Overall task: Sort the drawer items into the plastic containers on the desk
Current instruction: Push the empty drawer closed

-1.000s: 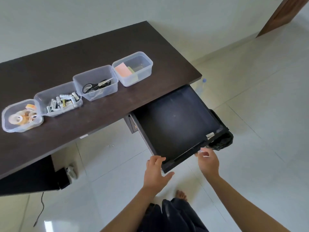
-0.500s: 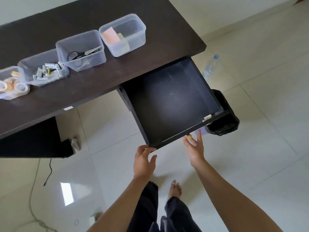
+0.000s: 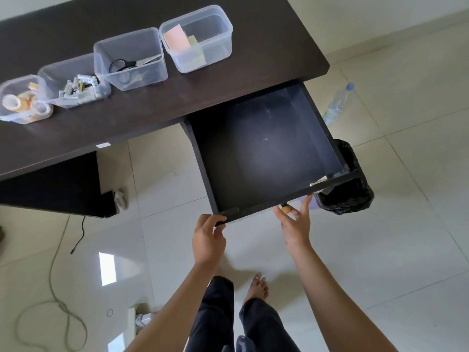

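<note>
The dark drawer [image 3: 266, 148] stands pulled out from under the desk [image 3: 152, 107], and its inside looks bare. My left hand [image 3: 208, 240] curls around the left end of the drawer's front edge. My right hand [image 3: 295, 224] rests with spread fingers against the underside of that edge, further right. Four clear plastic containers line the desk: tape rolls [image 3: 22, 102], batteries [image 3: 73, 85], scissors [image 3: 132, 59], and paper notes [image 3: 198, 39].
A black-lined bin [image 3: 347, 196] sits on the floor under the drawer's right corner. A water bottle [image 3: 337, 102] stands beyond it. A cable [image 3: 55, 301] loops over the tiles at the left. My legs and a bare foot [image 3: 256, 288] are below the hands.
My view has tilted down and closer to the drawer. Both hands stay at the front edge; the right hand's fingers have spread and slipped under it.
</note>
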The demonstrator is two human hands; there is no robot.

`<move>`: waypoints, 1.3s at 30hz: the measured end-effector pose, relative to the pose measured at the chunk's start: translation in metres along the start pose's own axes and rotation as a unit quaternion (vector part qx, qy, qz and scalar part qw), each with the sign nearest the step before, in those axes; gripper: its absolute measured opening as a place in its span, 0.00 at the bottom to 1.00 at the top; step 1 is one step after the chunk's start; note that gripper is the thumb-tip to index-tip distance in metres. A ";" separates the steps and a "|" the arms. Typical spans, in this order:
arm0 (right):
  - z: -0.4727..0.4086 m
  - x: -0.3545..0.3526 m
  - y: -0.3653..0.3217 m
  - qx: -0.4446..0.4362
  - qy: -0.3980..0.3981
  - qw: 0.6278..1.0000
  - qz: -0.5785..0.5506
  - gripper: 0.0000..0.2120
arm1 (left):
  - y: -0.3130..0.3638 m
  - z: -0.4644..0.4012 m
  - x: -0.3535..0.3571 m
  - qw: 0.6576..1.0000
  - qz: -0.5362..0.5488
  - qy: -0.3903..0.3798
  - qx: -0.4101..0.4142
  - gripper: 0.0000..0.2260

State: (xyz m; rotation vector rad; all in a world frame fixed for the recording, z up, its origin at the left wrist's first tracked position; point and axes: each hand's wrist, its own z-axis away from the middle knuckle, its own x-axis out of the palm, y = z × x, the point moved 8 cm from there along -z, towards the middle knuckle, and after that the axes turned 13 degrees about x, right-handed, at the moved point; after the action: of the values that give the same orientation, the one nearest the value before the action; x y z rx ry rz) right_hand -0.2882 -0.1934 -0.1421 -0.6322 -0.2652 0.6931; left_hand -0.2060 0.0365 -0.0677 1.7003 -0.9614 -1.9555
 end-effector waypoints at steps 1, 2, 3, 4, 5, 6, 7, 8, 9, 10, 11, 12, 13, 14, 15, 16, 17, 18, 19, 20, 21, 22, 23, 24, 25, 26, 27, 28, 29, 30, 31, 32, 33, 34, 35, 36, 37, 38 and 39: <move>0.001 0.000 -0.003 -0.009 0.000 1.000 -0.003 0.49 | 0.002 0.000 -0.002 1.000 0.007 0.009 0.000 0.10; 0.002 0.001 -0.008 -0.020 -0.002 1.000 -0.005 0.48 | 0.005 0.000 -0.003 1.000 0.012 0.016 0.002 0.10; 0.003 0.001 -0.013 -0.031 -0.005 0.999 -0.008 0.48 | 0.007 -0.002 -0.004 1.000 0.014 0.021 0.005 0.10; 0.003 0.002 -0.019 -0.041 -0.009 0.999 -0.011 0.48 | 0.010 -0.004 -0.005 0.999 0.018 0.027 0.009 0.11; 0.002 0.004 -0.024 -0.050 -0.012 0.999 -0.013 0.48 | 0.011 -0.007 -0.006 0.999 0.024 0.033 0.012 0.11; 0.001 0.006 -0.029 -0.058 -0.015 0.998 -0.013 0.48 | 0.012 -0.010 -0.006 0.999 0.028 0.038 0.013 0.11; -0.001 0.009 -0.033 -0.064 -0.016 0.998 -0.012 0.48 | 0.012 -0.014 -0.007 0.999 0.029 0.041 0.012 0.11; -0.003 0.014 -0.037 -0.069 -0.017 0.997 -0.010 0.48 | 0.012 -0.019 -0.008 0.999 0.029 0.045 0.009 0.11; -0.006 0.019 -0.041 -0.073 -0.015 0.997 -0.008 0.48 | 0.012 -0.025 -0.010 0.998 0.030 0.050 0.006 0.11; -0.011 0.026 -0.047 -0.076 -0.012 0.997 -0.007 0.49 | 0.013 -0.033 -0.013 0.998 0.030 0.055 0.006 0.11; -0.017 0.034 -0.053 -0.077 -0.011 0.997 -0.006 0.50 | 0.014 -0.043 -0.016 0.998 0.030 0.061 0.008 0.11; -0.024 0.044 -0.060 -0.075 -0.014 0.997 -0.005 0.51 | 0.014 -0.055 -0.019 0.997 0.029 0.066 0.010 0.11; -0.031 0.055 -0.068 -0.069 -0.021 0.997 -0.003 0.53 | 0.012 -0.069 -0.021 0.997 0.029 0.070 0.006 0.11; -0.037 0.065 -0.076 -0.063 -0.026 0.998 0.002 0.55 | 0.009 -0.082 -0.022 0.997 0.030 0.073 -0.004 0.11; -0.044 0.074 -0.083 -0.057 -0.027 0.998 0.008 0.57 | 0.006 -0.095 -0.023 0.996 0.032 0.075 -0.017 0.11; -0.051 0.083 -0.090 -0.056 -0.027 0.998 0.014 0.58 | 0.002 -0.107 -0.024 0.996 0.034 0.078 -0.027 0.11; -0.058 0.092 -0.096 -0.056 -0.026 0.998 0.020 0.58 | 0.000 -0.119 -0.026 0.996 0.034 0.082 -0.032 0.10; -0.064 0.099 -0.103 -0.058 -0.026 0.998 0.027 0.58 | 0.000 -0.129 -0.027 0.995 0.034 0.084 -0.032 0.10; -0.071 0.108 -0.110 -0.061 -0.029 0.997 0.033 0.57 | -0.001 -0.140 -0.029 0.995 0.036 0.087 -0.032 0.10; -0.078 0.117 -0.117 -0.063 -0.031 0.997 0.036 0.56 | -0.001 -0.152 -0.031 0.995 0.039 0.091 -0.034 0.10; -0.086 0.125 -0.123 -0.064 -0.031 0.997 0.035 0.55 | 0.000 -0.163 -0.034 0.994 0.042 0.096 -0.034 0.10; -0.092 0.132 -0.129 -0.065 -0.027 0.997 0.030 0.55 | -0.001 -0.173 -0.037 0.993 0.045 0.102 -0.038 0.09; -0.096 0.140 -0.136 -0.067 -0.025 0.997 0.025 0.54 | -0.002 -0.183 -0.040 0.992 0.048 0.111 -0.045 0.09; -0.100 0.149 -0.143 -0.068 -0.028 0.997 0.022 0.54 | -0.004 -0.190 -0.042 0.990 0.052 0.118 -0.054 0.09; -0.102 0.157 -0.150 -0.070 -0.031 0.997 0.021 0.53 | -0.005 -0.195 -0.043 0.989 0.059 0.121 -0.062 0.09; -0.104 0.164 -0.157 -0.073 -0.032 0.997 0.015 0.52 | -0.006 -0.200 -0.042 0.988 0.066 0.120 -0.068 0.08; -0.107 0.169 -0.163 -0.075 -0.030 0.997 0.013 0.52 | -0.005 -0.205 -0.042 0.988 0.073 0.117 -0.072 0.08; -0.110 0.174 -0.167 -0.077 -0.030 0.996 0.017 0.52 | -0.004 -0.209 -0.041 0.987 0.080 0.116 -0.081 0.08; -0.113 0.178 -0.169 -0.077 -0.031 0.996 0.019 0.52 | -0.004 -0.213 -0.040 0.984 0.090 0.120 -0.095 0.08; -0.116 0.181 -0.170 -0.076 -0.031 0.996 0.022 0.52 | -0.004 -0.215 -0.039 0.980 0.099 0.127 -0.113 0.09; -0.118 0.183 -0.169 -0.073 -0.028 0.997 0.025 0.53 | -0.004 -0.216 -0.038 0.977 0.106 0.135 -0.127 0.11; -0.119 0.184 -0.170 -0.071 -0.023 0.997 0.028 0.53 | -0.003 -0.216 -0.035 0.973 0.112 0.144 -0.140 0.12; -0.120 0.185 -0.171 -0.069 -0.016 0.997 0.029 0.52 | -0.002 -0.217 -0.033 0.969 0.120 0.151 -0.153 0.14; -0.122 0.187 -0.174 -0.069 -0.013 0.997 0.028 0.52 | -0.003 -0.218 -0.028 0.962 0.136 0.161 -0.171 0.15; -0.124 0.189 -0.177 -0.070 -0.013 0.997 0.028 0.51 | -0.002 -0.220 -0.024 0.953 0.160 0.173 -0.190 0.15; -0.125 0.192 -0.180 -0.071 -0.014 0.997 0.029 0.51 | -0.002 -0.220 -0.021 0.942 0.185 0.190 -0.207 0.15; -0.126 0.194 -0.183 -0.073 -0.016 0.997 0.034 0.51 | -0.001 -0.222 -0.018 0.930 0.208 0.210 -0.220 0.15; -0.126 0.197 -0.184 -0.073 -0.019 0.996 0.042 0.52 | -0.001 -0.223 -0.017 0.916 0.228 0.233 -0.233 0.15; -0.126 0.198 -0.185 -0.073 -0.023 0.996 0.051 0.52 | -0.001 -0.223 -0.015 0.900 0.247 0.255 -0.252 0.15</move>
State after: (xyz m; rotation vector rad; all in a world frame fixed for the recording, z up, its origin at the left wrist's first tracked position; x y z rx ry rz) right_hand 0.0076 -0.2282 -0.1212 -0.7731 -0.3293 0.7916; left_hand 0.0133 -0.0080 -0.0654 1.3776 -0.5469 -1.1940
